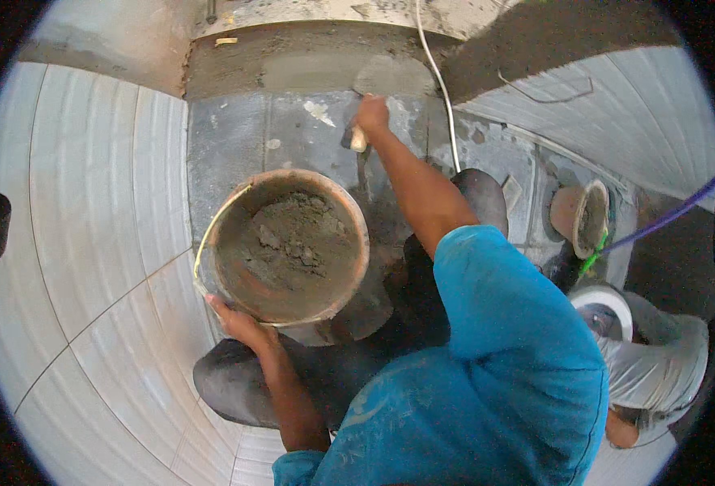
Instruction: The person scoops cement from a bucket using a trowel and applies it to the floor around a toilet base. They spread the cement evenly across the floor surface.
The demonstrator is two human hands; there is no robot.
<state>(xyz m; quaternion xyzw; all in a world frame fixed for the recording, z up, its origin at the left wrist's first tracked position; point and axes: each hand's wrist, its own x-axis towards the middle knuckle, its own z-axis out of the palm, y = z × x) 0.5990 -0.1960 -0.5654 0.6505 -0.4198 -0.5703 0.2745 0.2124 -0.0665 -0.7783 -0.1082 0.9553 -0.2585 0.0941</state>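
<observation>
A round bucket (363, 243) stands in front of me on the grey tiled floor, with wet grey mortar (297, 235) heaped inside. My left hand (240, 324) grips its near-left rim, where the pale yellow bail handle (201, 251) hangs down. Stretched out ahead, my right hand (371, 115) is closed round the light wooden handle of a trowel (359, 141). The trowel's flat blade reaches over the grey mortar strip (309, 73) beyond the tiles and partly blends into it.
White ribbed tiles (90, 202) line the left wall. A white cable (445, 97) crosses the floor ahead. To the right, a small tilted bucket (592, 219) has green and purple rope (673, 215) at it. Another person in grey (657, 364) is low at the right.
</observation>
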